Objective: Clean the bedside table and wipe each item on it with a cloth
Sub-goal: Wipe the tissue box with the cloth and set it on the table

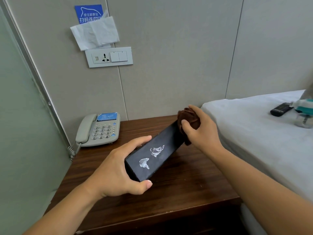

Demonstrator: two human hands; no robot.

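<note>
- I hold the black box (153, 154) above the bedside table (186, 189) with my left hand (116, 172); fingers curl over the far long edge and the thumb hooks the near corner, so the near end is clamped.
- My right hand (201, 128) grips a bunched brown cloth (188, 118), fingers wrapped round it, and presses it on the box's far end.
- The box is tilted, far end raised toward the bed (254, 126). I judge the wipe is at the far end of a stroke.
- To do this step well, I draw the cloth along the full top face toward my left hand, with steady pressure over the two white marks (150, 157) near the middle.
- I keep the left grip firm so the box does not pivot under the push.
- I then turn the box to reach the faces under my fingers.
- The grey telephone (100, 129) sits at the table's back left corner, well apart. It looks not yet handled; I cannot tell whether it is clean.
- A remote control (281, 109) lies on the bed.
</note>
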